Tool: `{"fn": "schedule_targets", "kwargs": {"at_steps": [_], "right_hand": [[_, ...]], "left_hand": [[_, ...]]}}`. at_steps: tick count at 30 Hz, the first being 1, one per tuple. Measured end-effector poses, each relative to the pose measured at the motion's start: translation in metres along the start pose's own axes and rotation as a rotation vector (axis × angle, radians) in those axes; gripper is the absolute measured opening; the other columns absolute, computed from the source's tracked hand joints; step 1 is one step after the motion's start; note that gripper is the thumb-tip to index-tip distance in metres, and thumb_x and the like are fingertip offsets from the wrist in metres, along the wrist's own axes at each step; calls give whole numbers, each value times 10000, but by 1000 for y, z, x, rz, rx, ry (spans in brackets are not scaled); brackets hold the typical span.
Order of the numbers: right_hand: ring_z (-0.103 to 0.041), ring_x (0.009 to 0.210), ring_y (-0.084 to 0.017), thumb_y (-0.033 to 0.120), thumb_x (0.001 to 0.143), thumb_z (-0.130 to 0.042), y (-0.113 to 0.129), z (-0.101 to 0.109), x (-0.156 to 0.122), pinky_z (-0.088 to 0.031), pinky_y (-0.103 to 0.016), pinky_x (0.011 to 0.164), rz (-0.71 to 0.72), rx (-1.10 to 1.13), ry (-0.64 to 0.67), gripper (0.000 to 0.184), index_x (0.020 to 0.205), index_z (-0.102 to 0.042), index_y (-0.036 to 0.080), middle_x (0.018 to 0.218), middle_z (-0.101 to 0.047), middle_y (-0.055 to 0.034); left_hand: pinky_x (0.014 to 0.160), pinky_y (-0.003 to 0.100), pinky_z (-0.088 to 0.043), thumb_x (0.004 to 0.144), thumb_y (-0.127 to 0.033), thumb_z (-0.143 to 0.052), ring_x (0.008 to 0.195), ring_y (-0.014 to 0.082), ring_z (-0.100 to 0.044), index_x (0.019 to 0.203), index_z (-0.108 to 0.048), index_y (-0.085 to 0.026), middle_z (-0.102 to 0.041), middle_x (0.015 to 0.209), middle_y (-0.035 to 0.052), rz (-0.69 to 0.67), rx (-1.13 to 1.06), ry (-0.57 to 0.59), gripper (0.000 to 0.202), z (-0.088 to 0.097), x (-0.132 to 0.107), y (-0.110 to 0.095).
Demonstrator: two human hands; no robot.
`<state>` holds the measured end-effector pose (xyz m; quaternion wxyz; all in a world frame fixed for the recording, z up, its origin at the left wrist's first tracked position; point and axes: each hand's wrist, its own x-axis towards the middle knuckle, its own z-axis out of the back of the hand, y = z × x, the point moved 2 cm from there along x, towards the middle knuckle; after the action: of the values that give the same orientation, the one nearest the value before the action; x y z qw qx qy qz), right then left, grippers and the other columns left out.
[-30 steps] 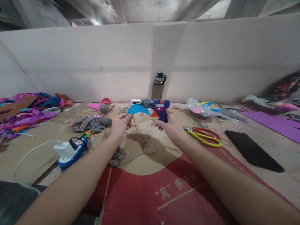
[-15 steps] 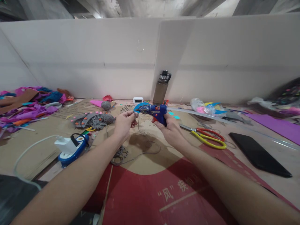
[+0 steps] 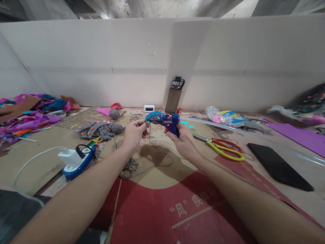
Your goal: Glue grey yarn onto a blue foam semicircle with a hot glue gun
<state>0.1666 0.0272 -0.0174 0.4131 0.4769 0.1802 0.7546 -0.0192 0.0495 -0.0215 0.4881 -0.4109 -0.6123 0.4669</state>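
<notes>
My right hand (image 3: pixel 184 142) is wrapped around the grip of a blue hot glue gun (image 3: pixel 169 121) with a small red light on. Its nozzle points left, against a blue foam piece (image 3: pixel 150 116) that my left hand (image 3: pixel 134 134) pinches together with a length of grey yarn (image 3: pixel 149 159). The yarn hangs from the fingers and trails in loops over the cardboard (image 3: pixel 157 183) below. Both hands are held above the table, close together.
Yellow and red scissors (image 3: pixel 223 147) and a black phone (image 3: pixel 279 166) lie to the right. A blue and white power strip (image 3: pixel 76 159) sits at left, grey felt with yarn balls (image 3: pixel 104 129) behind it. A bottle (image 3: pixel 174 95) stands by the wall, coloured scraps (image 3: pixel 27 117) far left.
The glue gun's nozzle has come up against the blue piece, which now shows edge-on instead of as a broad arc. Both hands have closed together; the view has shifted slightly.
</notes>
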Motion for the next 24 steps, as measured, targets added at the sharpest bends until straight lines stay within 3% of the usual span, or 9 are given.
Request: {"fn": "schedule_targets", "kwargs": {"at_steps": [12, 24], "right_hand": [[-577, 931, -249, 313, 843, -508, -3, 0, 1, -432, -407, 860, 4, -13, 3, 378, 1207, -523, 213, 1079, -644, -74], [-581, 898, -250, 321, 839, -512, -6, 1, 1, -437, -422, 846, -22, -30, -2, 391, 1216, -514, 219, 1044, -646, -76]], "left_hand": [[374, 162, -294, 652, -332, -694, 410, 53, -472, 680, -607, -143, -544, 513, -24, 0, -6, -26, 210, 2, 1, 0], [375, 159, -282, 639, -301, -708, 418, 40, -468, 662, -607, -135, -575, 569, -8, 33, -84, -55, 196, 2, -1, -7]]}}
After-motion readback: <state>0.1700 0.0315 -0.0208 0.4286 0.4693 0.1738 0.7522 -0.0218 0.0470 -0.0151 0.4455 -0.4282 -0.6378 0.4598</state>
